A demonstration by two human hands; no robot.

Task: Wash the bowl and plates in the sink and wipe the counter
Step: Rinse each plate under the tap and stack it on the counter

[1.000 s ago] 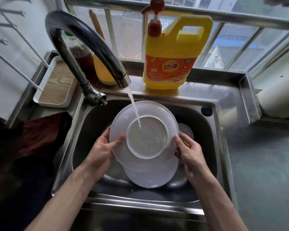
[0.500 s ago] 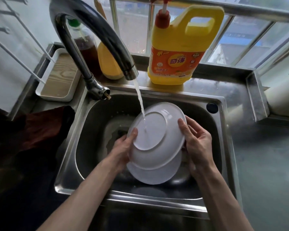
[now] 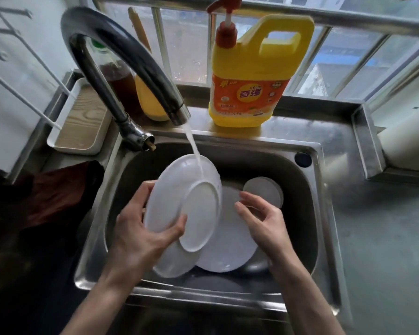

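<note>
The left hand grips a white plate by its near-left rim, thumb across the underside, which faces up and is tilted. The right hand hovers just to the right, fingers loosely spread, holding nothing. A water stream from the faucet hits the held plate's far edge. Below, two more plates lie overlapped in the sink, with a bowl, bottom up, at the far right. A yellow detergent bottle stands behind the sink; a dark red cloth lies left, and the grey table is to the right.
</note>
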